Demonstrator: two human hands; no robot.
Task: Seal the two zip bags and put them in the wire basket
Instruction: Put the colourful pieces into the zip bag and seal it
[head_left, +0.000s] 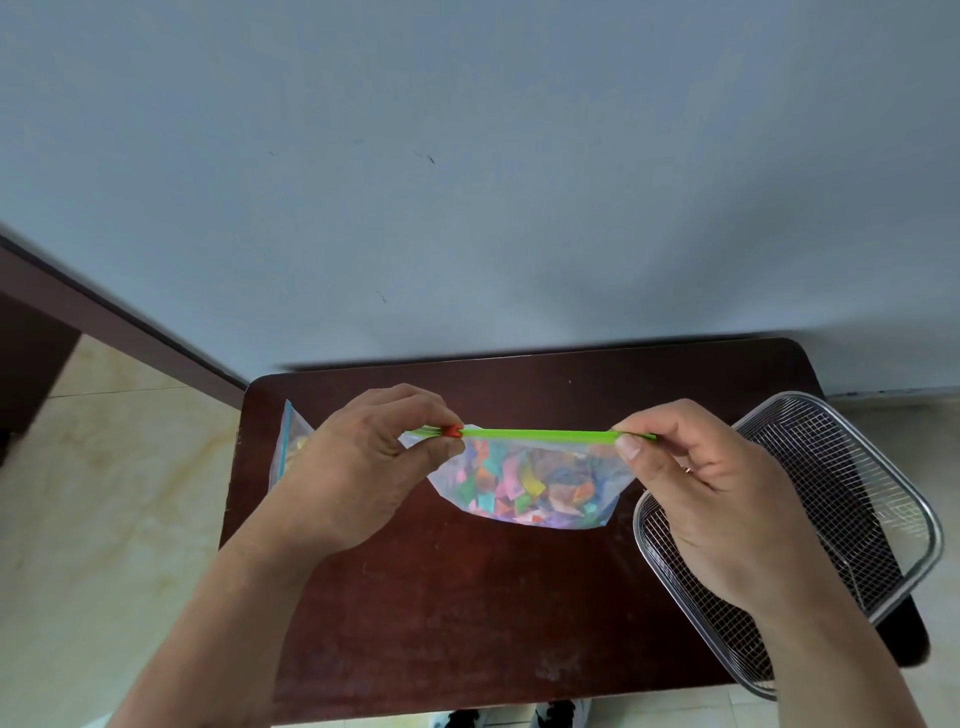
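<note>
I hold a clear zip bag (524, 488) of coloured paper scraps above the dark table. Its green zip strip runs level between my hands. My left hand (358, 467) pinches the strip's left end at the red slider (453, 431). My right hand (727, 499) pinches the strip's right end. A second zip bag (290, 441) with a blue edge lies on the table's left side, mostly hidden behind my left hand. The wire basket (878, 493) stands at the table's right edge, partly behind my right hand, with nothing visible in it.
The small dark brown table (457, 613) stands against a pale blue wall. Light tiled floor (114, 519) lies to the left, with dark furniture at the far left. Shoes (509, 717) show below the table's near edge.
</note>
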